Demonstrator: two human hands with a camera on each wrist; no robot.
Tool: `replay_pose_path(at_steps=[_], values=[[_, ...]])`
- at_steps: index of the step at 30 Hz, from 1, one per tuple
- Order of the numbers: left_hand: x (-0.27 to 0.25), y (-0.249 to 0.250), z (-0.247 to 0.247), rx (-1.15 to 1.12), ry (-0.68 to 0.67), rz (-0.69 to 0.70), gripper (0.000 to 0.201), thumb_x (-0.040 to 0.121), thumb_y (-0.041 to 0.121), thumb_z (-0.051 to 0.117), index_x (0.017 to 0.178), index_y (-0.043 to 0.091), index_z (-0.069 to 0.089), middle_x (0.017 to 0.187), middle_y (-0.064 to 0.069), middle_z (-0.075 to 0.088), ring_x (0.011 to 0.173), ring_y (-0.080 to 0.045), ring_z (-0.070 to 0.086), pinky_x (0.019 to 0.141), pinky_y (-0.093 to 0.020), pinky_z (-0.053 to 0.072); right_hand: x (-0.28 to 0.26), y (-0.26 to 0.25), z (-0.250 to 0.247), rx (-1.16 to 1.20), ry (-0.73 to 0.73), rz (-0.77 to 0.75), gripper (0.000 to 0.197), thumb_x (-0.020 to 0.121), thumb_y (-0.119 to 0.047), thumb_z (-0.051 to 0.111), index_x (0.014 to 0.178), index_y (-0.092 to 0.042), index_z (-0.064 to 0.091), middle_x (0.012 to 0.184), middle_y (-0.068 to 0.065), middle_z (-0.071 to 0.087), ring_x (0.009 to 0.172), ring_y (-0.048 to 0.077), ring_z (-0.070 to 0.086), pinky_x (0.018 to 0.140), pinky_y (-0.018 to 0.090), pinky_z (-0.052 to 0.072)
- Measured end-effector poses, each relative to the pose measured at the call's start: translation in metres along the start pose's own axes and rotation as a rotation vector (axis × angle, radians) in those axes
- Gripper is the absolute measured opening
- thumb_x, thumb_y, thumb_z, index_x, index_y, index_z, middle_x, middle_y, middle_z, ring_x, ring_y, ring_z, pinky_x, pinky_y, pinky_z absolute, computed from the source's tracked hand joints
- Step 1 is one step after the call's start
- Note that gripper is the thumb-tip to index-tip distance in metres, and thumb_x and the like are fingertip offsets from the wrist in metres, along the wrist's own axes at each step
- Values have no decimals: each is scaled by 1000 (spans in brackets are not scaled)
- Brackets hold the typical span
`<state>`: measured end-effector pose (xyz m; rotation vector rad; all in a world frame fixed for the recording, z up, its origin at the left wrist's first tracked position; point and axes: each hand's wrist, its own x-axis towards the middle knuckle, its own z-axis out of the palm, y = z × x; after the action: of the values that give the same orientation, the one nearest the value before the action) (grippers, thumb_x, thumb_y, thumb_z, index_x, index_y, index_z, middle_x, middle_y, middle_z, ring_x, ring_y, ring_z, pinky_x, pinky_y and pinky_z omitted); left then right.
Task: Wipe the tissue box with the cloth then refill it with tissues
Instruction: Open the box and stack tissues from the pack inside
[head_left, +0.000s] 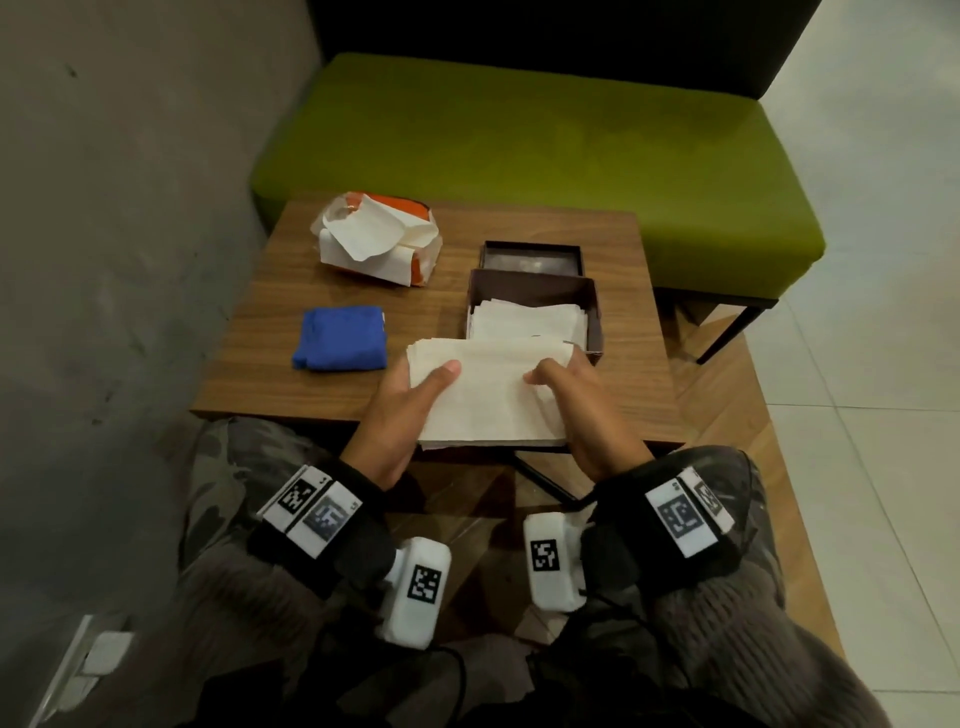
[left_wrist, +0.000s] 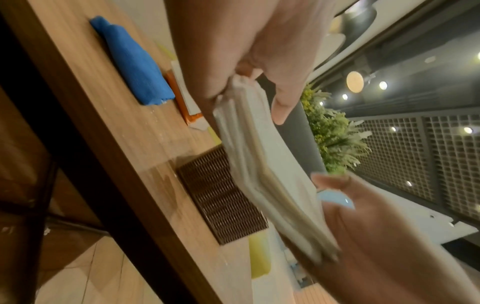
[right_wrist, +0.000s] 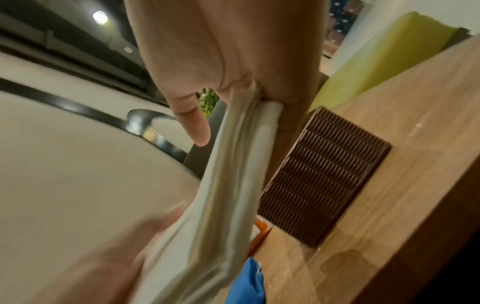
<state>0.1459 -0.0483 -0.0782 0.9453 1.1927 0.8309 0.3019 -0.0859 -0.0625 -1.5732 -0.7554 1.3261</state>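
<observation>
Both hands (head_left: 400, 410) (head_left: 582, 410) clamp tissue stack (head_left: 488, 395) | wooden table (head_left: 270, 332) | green bench (head_left: 519, 140)

We see blue cloth (head_left: 340, 339), brown ribbed tissue box (head_left: 535, 291), white tissues (head_left: 488, 395), orange-white pack (head_left: 376, 239), green bench (head_left: 519, 140).

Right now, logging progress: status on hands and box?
Both hands, left hand and right hand, hold tissue stack. Tissue box open, partly filled. Nothing blocking.
</observation>
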Motion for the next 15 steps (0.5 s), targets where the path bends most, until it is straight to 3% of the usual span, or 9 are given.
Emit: replay_pose_path(at_steps=[3,6,10,15], values=[[2,-2,8,47,-11,-13,31,90,21,58,120,24,49,111,2,63,99,-14,63,81,-32,54,0,-2,1,-50,-28,-22,45,89,-7,49,130,-24,41,109,-7,53,100,14,55,86,36,54],[7,8,3,31,-38,-45,27,93,15,54,119,21,50,103,4,65,93,-12,65,73,-27,56,5,-7,-15,-104,18,-43,38,88,0,49,120,-21,46,103,-10,58,93,9,57,78,29,52],[19,20,-3,65,-115,-41,38,88,9,60,125,9,51,115,-10,66,101,-23,66,85,-38,56,17,-18,-35,-139,88,-77,44,85,3,60,124,-14,52,109,2,66,101,21,64,84,39,56],[58,41,15,114,30,170,34,85,10,66,117,6,58,114,-10,67,101,-19,66,87,-35,54,40,-34,-43,-213,265,-275,20,83,-10,72,102,-11,65,98,7,71,86,15,67,74,25,56]])
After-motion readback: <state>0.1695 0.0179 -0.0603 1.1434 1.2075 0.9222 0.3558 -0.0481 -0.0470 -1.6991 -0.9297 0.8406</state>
